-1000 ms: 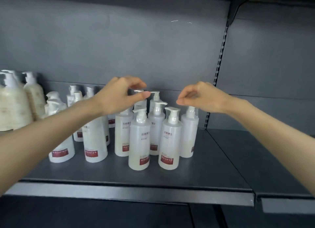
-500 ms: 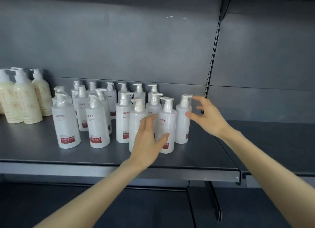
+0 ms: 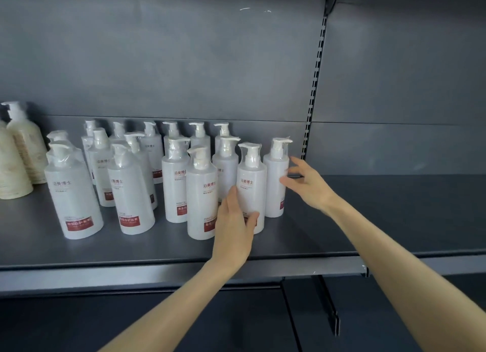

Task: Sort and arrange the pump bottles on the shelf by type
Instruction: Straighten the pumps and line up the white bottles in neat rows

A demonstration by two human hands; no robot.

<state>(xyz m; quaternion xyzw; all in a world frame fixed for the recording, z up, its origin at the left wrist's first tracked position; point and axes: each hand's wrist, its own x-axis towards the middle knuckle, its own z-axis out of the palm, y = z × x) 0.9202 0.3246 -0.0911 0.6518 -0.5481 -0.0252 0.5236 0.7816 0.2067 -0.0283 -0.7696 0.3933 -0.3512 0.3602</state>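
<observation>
Pump bottle (image 3: 251,191) (front row) gripped by left hand (image 3: 232,228); spread right hand (image 3: 307,186) touches neighbour (image 3: 273,194).

The white pump bottles (image 3: 250,188) bore the brand 沿美博士 across their fronts. Lower down, small print read KERATIN CONDITIONER, partly covered, and the red label (image 3: 79,223) on the front left one read 角蛋白护发素. Print on the cream bottles (image 3: 15,167) was too blurred to read.

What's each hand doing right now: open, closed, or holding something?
Left hand: grips the second pump bottle from the right, thumb across its front.
Right hand: open, fingers spread, against the rightmost pump bottle.
</observation>
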